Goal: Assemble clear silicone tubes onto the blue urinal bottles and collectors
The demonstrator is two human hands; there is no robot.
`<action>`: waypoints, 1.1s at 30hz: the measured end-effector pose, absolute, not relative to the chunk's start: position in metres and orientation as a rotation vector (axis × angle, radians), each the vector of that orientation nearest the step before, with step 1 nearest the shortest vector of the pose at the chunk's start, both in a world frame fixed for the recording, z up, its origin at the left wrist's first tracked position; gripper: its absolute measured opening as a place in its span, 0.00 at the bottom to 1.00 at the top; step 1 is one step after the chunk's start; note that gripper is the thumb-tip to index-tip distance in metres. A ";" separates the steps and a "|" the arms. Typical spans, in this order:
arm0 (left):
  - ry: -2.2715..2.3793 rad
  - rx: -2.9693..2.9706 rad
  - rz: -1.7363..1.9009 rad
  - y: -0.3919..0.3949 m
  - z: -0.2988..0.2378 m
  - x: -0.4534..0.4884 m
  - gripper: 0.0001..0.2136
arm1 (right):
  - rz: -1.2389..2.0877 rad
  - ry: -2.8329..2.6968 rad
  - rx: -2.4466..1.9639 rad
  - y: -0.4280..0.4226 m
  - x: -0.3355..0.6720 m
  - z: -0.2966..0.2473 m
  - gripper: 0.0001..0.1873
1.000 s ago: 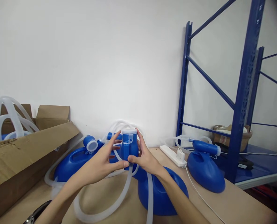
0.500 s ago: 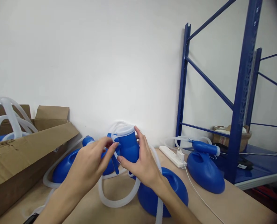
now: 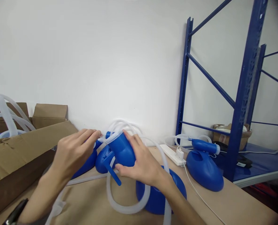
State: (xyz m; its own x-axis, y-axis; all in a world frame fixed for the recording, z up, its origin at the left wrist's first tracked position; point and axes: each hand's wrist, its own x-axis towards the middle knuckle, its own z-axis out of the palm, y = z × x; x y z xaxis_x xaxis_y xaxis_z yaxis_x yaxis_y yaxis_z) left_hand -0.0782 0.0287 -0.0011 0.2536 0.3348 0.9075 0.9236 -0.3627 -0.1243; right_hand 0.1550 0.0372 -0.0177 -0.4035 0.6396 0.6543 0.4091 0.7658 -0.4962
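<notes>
My right hand (image 3: 141,164) grips a blue plastic funnel-shaped piece (image 3: 121,150) with a pale rim, tilted to the left above the table. A translucent hose (image 3: 127,206) loops down from it to the tabletop. My left hand (image 3: 74,153) is at the piece's rim on the left, its fingertips pinched on the pale rim or cap there. Under my right wrist lies a blue plastic bottle (image 3: 157,197). Two more blue bottles (image 3: 88,164) lie behind my left hand.
An open cardboard box (image 3: 19,150) with more hoses stands at the left. Another blue bottle with a spout (image 3: 203,170) lies at the right, beside a white power strip (image 3: 173,154) with a cable. A blue metal rack (image 3: 240,93) stands at the right.
The blue piece has been tipped from upright to leaning left. My left hand moved left to its rim. The hose loop swung lower across the table.
</notes>
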 end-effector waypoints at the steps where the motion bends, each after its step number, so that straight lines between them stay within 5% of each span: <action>1: -1.152 -1.794 -1.091 0.034 -0.002 -0.082 0.15 | 0.343 -2.090 -0.820 0.036 0.153 -0.017 0.52; 9: -1.175 -2.141 -1.424 0.039 -0.002 -0.069 0.22 | 0.354 -1.939 -0.879 0.046 0.146 -0.019 0.50; 13: -1.099 -2.344 -1.717 0.035 -0.003 -0.065 0.16 | 0.401 -1.920 -0.874 0.039 0.146 -0.016 0.50; 26: -1.354 -1.419 -3.002 0.061 -0.004 -0.077 0.14 | 0.608 -2.404 -0.586 0.030 0.164 0.025 0.47; 29: -1.533 -1.358 -2.948 0.067 0.000 -0.110 0.15 | 0.486 -2.340 -0.658 0.027 0.181 0.027 0.47; 33: -1.896 -2.294 -1.867 0.053 0.002 -0.121 0.18 | 0.616 -2.147 -0.701 0.029 0.196 0.028 0.47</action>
State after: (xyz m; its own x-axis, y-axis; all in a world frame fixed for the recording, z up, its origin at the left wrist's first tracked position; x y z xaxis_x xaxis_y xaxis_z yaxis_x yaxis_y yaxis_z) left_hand -0.1206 0.0535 0.0023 -0.1078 0.8737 0.4743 0.4877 -0.3692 0.7911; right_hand 0.1956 0.0295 0.0277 -0.5444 0.6547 0.5244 0.2771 0.7305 -0.6242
